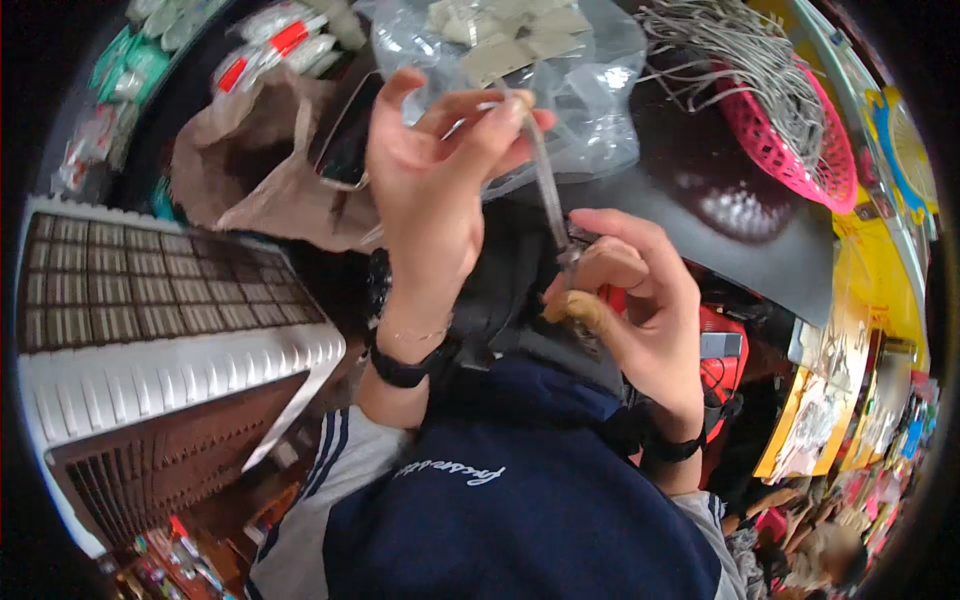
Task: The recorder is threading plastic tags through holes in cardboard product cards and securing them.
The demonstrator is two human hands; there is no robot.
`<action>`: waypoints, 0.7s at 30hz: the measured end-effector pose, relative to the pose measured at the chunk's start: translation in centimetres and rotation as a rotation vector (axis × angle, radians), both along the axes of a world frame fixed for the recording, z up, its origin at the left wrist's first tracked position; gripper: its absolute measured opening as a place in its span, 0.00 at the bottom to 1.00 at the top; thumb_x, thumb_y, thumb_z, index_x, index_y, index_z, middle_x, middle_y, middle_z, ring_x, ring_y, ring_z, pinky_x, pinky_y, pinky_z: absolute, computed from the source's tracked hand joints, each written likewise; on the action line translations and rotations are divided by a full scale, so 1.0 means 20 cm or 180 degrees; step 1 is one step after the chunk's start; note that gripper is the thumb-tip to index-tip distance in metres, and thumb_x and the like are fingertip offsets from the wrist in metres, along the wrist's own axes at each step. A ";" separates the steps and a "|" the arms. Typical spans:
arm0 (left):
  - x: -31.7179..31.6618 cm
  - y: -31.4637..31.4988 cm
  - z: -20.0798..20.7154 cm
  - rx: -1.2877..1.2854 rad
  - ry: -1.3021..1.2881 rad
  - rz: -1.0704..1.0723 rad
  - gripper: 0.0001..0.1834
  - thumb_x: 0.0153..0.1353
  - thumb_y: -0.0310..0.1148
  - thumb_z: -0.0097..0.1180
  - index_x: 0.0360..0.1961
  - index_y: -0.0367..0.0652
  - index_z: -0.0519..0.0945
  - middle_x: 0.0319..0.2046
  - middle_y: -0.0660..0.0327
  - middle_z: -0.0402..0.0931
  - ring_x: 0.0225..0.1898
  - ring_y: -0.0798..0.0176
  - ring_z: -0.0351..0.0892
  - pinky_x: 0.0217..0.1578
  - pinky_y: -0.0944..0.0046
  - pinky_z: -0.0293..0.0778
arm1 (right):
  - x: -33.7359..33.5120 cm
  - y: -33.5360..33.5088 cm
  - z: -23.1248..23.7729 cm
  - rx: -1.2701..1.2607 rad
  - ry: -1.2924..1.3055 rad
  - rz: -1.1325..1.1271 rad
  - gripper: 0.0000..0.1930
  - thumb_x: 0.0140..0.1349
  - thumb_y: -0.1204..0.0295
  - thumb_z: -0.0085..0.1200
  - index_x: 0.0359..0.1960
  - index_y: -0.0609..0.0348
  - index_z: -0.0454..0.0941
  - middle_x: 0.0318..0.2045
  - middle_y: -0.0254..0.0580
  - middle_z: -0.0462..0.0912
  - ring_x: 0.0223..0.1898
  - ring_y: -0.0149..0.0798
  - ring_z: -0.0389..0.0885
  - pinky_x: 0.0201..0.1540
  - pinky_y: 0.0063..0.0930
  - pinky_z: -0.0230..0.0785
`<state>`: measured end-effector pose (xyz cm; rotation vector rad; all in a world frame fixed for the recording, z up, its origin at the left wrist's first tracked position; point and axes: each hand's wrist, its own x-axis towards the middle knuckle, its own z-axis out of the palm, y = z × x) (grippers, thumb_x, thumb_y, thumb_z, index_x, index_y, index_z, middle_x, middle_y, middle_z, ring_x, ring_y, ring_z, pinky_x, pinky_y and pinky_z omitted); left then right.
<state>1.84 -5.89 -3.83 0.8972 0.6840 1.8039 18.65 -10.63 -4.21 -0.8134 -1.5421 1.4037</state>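
Observation:
A thin, pale grey strap runs taut between my two hands, above the dark area in front of my body. My left hand pinches its upper end between thumb and fingertips. Lower and to the right, my right hand grips its lower end with curled fingers. A small dark fitting shows on the strap by the right fingers; its exact kind I cannot make out. Just beyond the left fingertips, a clear plastic bag holds several flat beige pieces.
A pink basket heaped with grey cords stands on the black tabletop at the far right. On the left are a brown bag, a phone and a white plastic crate. Other people are at lower right.

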 end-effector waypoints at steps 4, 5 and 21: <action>-0.03 -0.02 0.02 0.0057 0.0288 -0.0293 0.27 0.57 0.19 0.56 0.54 0.42 0.59 0.40 0.50 0.77 0.40 0.51 0.81 0.40 0.63 0.80 | 0.12 0.01 0.01 0.0411 -0.0246 -0.0184 0.26 0.50 0.84 0.57 0.54 0.59 0.69 0.30 0.38 0.83 0.34 0.29 0.82 0.40 0.21 0.71; -0.06 -0.03 0.02 0.0133 0.0301 -0.0599 0.28 0.57 0.19 0.55 0.56 0.42 0.58 0.42 0.47 0.76 0.43 0.50 0.80 0.41 0.64 0.79 | 0.17 0.00 0.04 0.0449 -0.0552 -0.0420 0.24 0.49 0.85 0.57 0.50 0.58 0.73 0.33 0.37 0.84 0.34 0.29 0.82 0.40 0.20 0.72; -0.17 -0.07 -0.03 0.0020 0.1751 -0.0726 0.17 0.58 0.25 0.55 0.47 0.37 0.66 0.37 0.51 0.75 0.37 0.61 0.77 0.41 0.66 0.71 | 2.11 -0.08 0.00 0.1603 -0.3567 -0.5758 0.11 0.60 0.73 0.54 0.45 0.60 0.75 0.31 0.46 0.84 0.31 0.34 0.83 0.35 0.27 0.72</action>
